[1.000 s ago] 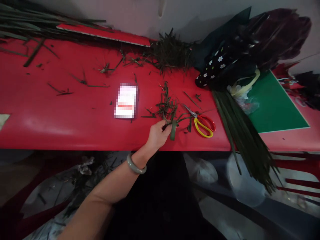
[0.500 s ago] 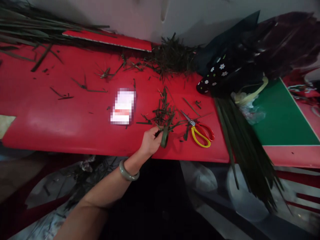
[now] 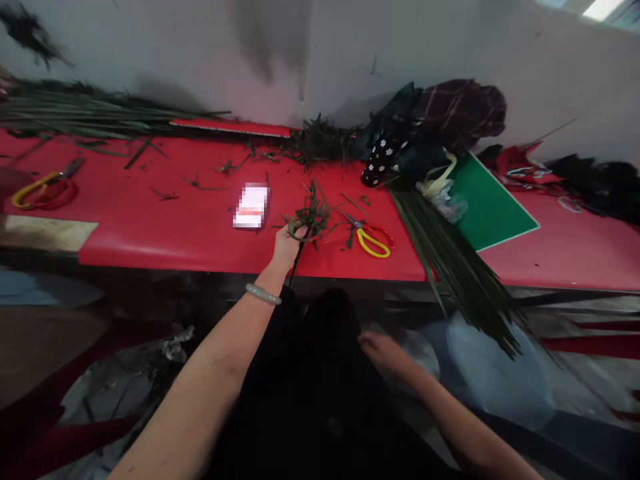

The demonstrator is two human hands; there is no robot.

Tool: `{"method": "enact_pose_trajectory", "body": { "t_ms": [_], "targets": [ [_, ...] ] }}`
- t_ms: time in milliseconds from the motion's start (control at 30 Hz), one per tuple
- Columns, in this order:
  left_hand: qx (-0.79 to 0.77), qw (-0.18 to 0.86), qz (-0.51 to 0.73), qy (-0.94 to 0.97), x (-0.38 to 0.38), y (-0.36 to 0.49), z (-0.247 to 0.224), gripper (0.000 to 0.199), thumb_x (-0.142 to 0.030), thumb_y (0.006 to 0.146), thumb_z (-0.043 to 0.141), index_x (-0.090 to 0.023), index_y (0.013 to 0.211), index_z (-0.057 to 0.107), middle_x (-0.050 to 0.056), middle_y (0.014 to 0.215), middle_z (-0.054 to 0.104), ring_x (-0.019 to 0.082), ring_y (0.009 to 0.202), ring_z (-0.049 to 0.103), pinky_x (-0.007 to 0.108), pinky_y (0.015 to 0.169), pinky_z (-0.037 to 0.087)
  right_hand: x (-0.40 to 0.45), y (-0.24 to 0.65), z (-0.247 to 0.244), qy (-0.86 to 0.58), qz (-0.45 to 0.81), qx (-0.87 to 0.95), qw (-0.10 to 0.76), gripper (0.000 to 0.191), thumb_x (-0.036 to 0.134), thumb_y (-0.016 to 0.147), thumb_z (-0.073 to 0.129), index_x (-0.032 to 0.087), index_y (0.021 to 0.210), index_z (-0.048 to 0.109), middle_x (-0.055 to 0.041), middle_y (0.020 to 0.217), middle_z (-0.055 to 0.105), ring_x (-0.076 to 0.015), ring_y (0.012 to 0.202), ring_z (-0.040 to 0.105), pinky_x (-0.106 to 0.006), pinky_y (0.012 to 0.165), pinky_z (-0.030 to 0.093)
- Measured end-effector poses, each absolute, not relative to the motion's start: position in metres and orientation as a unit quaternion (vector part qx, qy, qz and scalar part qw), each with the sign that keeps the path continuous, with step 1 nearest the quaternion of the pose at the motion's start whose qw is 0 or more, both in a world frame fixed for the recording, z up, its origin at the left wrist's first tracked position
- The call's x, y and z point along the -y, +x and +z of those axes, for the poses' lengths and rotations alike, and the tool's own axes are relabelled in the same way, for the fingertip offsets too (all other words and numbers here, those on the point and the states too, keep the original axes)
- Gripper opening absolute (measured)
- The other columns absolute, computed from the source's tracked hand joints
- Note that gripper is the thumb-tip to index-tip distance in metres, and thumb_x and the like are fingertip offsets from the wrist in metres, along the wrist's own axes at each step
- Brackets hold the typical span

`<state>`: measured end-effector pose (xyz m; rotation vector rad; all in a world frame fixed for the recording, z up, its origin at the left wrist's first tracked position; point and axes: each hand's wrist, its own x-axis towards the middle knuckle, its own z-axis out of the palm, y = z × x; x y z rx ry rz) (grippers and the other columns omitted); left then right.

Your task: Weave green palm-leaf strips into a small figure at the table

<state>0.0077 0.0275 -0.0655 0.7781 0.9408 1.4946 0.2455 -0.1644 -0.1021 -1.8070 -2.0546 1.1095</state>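
Observation:
My left hand (image 3: 287,248), with a pale bangle (image 3: 263,294) on the wrist, is closed on a green leaf-strip piece (image 3: 303,220) at the front edge of the red table (image 3: 200,247). Loose leaf scraps lie around and under that piece. My right hand (image 3: 383,350) is below the table edge, beside my dark-clothed leg; its fingers look curled, and whether anything is in them cannot be made out. Scissors (image 3: 371,239) with yellow and red handles lie on the table right of the held piece. A blurred-out bright rectangle (image 3: 252,205) lies to its left.
Long leaves (image 3: 450,253) overhang the table's front edge at right, beside a green board (image 3: 495,207). Behind are a leaf heap (image 3: 325,141) and a flowered black item (image 3: 384,157). More scissors (image 3: 47,189) and leaves (image 3: 100,113) are at left.
The view has tilted up and widened. My right hand and forearm have come into view at the lower right. The leaf piece in my left hand has turned, its loop now pointing leftward.

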Motion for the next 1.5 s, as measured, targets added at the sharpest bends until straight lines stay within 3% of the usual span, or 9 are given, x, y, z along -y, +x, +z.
{"method": "enact_pose_trajectory", "body": {
  "t_ms": [100, 233, 367, 533, 800, 967, 1200, 1400, 1500],
  "targets": [
    [-0.404, 0.583, 0.638, 0.300, -0.027, 0.011, -0.065, 0.021, -0.023, 0.055, 0.070, -0.012, 0.069, 0.059, 0.000, 0.061, 0.059, 0.010, 0.054, 0.055, 0.025, 0.056, 0.046, 0.111, 0.220, -0.079, -0.558, 0.339, 0.734, 0.186, 0.017, 0.024, 0.081, 0.046, 0.021, 0.091, 0.060, -0.0040, 0.088, 0.064, -0.0168, 0.083, 0.060, -0.031, 0.078, 0.047],
    [-0.393, 0.600, 0.633, 0.292, -0.027, 0.016, -0.065, 0.023, -0.021, 0.051, 0.071, -0.012, 0.067, 0.058, -0.001, 0.061, 0.060, 0.009, 0.055, 0.055, 0.024, 0.059, 0.044, 0.038, 0.159, -0.032, -0.504, 0.191, 0.760, 0.362, 0.026, 0.030, 0.078, 0.050, 0.020, 0.102, 0.056, -0.0077, 0.105, 0.060, -0.0188, 0.098, 0.055, -0.033, 0.084, 0.045],
    [-0.385, 0.600, 0.636, 0.295, -0.026, 0.020, -0.067, 0.016, -0.020, 0.053, 0.065, -0.013, 0.064, 0.056, -0.003, 0.054, 0.056, 0.008, 0.051, 0.052, 0.022, 0.057, 0.042, 0.001, 0.109, -0.009, -0.519, 0.141, 0.765, 0.355, 0.038, 0.040, 0.072, 0.058, 0.019, 0.103, 0.055, -0.0089, 0.101, 0.062, -0.0234, 0.098, 0.054, -0.038, 0.086, 0.042],
    [-0.436, 0.531, 0.643, 0.340, -0.029, 0.021, -0.076, 0.013, -0.020, 0.057, 0.063, -0.014, 0.062, 0.053, -0.003, 0.057, 0.055, 0.007, 0.055, 0.049, 0.021, 0.058, 0.040, -0.008, 0.102, -0.013, -0.564, 0.169, 0.733, 0.340, 0.021, 0.033, 0.080, 0.046, 0.019, 0.090, 0.058, -0.0070, 0.081, 0.064, -0.0216, 0.084, 0.057, -0.037, 0.078, 0.042],
    [-0.432, 0.520, 0.637, 0.371, -0.034, 0.022, -0.076, 0.014, -0.024, 0.062, 0.062, -0.014, 0.069, 0.055, -0.001, 0.060, 0.057, 0.008, 0.053, 0.050, 0.022, 0.057, 0.040, -0.005, 0.124, -0.024, -0.391, 0.395, 0.573, 0.602, 0.016, 0.033, 0.075, 0.055, 0.021, 0.084, 0.059, 0.0014, 0.069, 0.059, -0.0105, 0.063, 0.054, -0.025, 0.063, 0.044],
    [-0.429, 0.517, 0.626, 0.397, -0.032, 0.020, -0.075, 0.018, -0.027, 0.065, 0.062, -0.014, 0.077, 0.060, 0.000, 0.066, 0.060, 0.009, 0.056, 0.051, 0.022, 0.058, 0.041, -0.010, 0.132, -0.029, -0.388, 0.467, 0.528, 0.594, 0.022, 0.041, 0.076, 0.053, 0.019, 0.075, 0.057, 0.0093, 0.039, 0.038, -0.0060, 0.038, 0.035, -0.021, 0.046, 0.035],
    [-0.393, 0.546, 0.636, 0.378, -0.032, 0.021, -0.077, 0.018, -0.026, 0.062, 0.063, -0.013, 0.073, 0.061, 0.000, 0.061, 0.059, 0.009, 0.052, 0.050, 0.022, 0.056, 0.041, 0.007, 0.135, -0.019, -0.334, 0.465, 0.556, 0.603, 0.021, 0.038, 0.075, 0.055, 0.019, 0.066, 0.055, 0.0029, 0.057, 0.056, -0.0095, 0.059, 0.053, -0.026, 0.064, 0.044],
    [-0.441, 0.501, 0.638, 0.384, -0.033, 0.019, -0.081, 0.020, -0.028, 0.064, 0.060, -0.011, 0.076, 0.063, 0.000, 0.059, 0.057, 0.007, 0.050, 0.048, 0.019, 0.050, 0.038, 0.016, 0.146, -0.029, -0.446, 0.493, 0.532, 0.523, 0.023, 0.038, 0.065, 0.062, 0.018, 0.076, 0.059, 0.0072, 0.044, 0.048, -0.0073, 0.043, 0.043, -0.023, 0.049, 0.037],
    [-0.455, 0.485, 0.648, 0.370, -0.030, 0.022, -0.080, 0.016, -0.026, 0.064, 0.060, -0.011, 0.071, 0.062, -0.001, 0.056, 0.056, 0.007, 0.049, 0.046, 0.019, 0.049, 0.036, 0.019, 0.149, -0.026, -0.447, 0.486, 0.544, 0.518, 0.020, 0.036, 0.065, 0.061, 0.018, 0.075, 0.061, 0.0058, 0.048, 0.053, -0.0082, 0.048, 0.048, -0.024, 0.056, 0.042]
  ]
}}
